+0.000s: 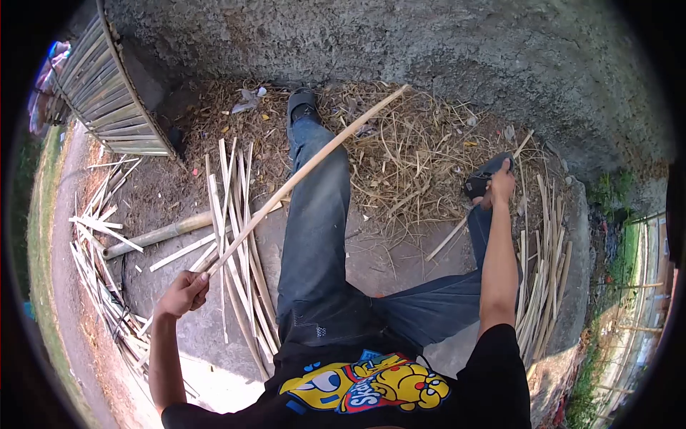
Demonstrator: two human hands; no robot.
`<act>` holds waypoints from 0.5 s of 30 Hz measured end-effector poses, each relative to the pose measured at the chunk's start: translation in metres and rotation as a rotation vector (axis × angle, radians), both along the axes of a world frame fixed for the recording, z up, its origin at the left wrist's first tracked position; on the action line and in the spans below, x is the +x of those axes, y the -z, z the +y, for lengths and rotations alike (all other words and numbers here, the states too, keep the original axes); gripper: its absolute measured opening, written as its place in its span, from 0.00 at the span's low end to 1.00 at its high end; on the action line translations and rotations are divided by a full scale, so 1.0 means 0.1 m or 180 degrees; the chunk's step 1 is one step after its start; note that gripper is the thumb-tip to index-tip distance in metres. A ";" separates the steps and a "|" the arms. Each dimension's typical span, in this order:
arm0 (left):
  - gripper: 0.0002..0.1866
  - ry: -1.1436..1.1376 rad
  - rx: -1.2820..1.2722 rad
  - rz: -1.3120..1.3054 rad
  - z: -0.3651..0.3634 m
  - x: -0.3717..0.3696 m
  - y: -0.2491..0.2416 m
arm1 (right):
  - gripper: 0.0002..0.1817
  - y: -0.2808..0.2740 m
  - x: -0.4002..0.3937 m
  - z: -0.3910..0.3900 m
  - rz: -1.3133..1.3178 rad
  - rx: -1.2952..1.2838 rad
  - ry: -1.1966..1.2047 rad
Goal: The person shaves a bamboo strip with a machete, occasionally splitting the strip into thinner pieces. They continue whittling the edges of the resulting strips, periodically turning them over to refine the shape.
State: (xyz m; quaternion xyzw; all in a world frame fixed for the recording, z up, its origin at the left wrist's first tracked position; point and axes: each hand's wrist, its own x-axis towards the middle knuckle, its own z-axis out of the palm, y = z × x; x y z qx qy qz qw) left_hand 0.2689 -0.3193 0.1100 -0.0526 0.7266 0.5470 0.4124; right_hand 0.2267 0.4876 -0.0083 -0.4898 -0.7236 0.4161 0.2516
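Note:
My left hand (187, 292) is closed around the lower end of a long, pale bamboo strip (309, 166). The strip slants up and right across my outstretched leg, its far end over the litter near the wall. My right hand (501, 184) is closed beside the dark sandal (479, 179) on my bent leg's foot, thumb upward. What its fingers grip there is hidden. Another thin strip (446, 239) lies on the ground below that foot.
Split bamboo strips lie in piles at left (100, 286), beside my leg (246, 250) and at right (547, 264). A bamboo pole (157, 234) rests on the ground. Shavings (407, 164) cover the floor before a rough wall (357, 43). A slatted bamboo basket (114, 86) stands upper left.

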 end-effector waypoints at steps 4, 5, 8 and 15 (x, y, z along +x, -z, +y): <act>0.26 0.0116 -0.0191 0.1185 0.97 -0.16 -0.03 | 0.30 -0.46 0.18 -1.06 0.1394 -0.1621 -0.0551; 0.26 0.0105 -0.0159 0.1155 1.17 -0.24 0.02 | 0.29 -0.51 0.20 -1.31 0.1474 -0.1700 -0.0752; 0.26 0.0118 0.0087 0.0983 1.72 -0.37 0.09 | 0.26 -0.57 0.35 -2.17 0.1726 -0.1378 -0.1334; 0.24 -0.0066 0.1459 -0.0714 2.30 -0.50 0.11 | 0.23 -0.59 0.46 -3.31 0.1017 0.0937 -0.3209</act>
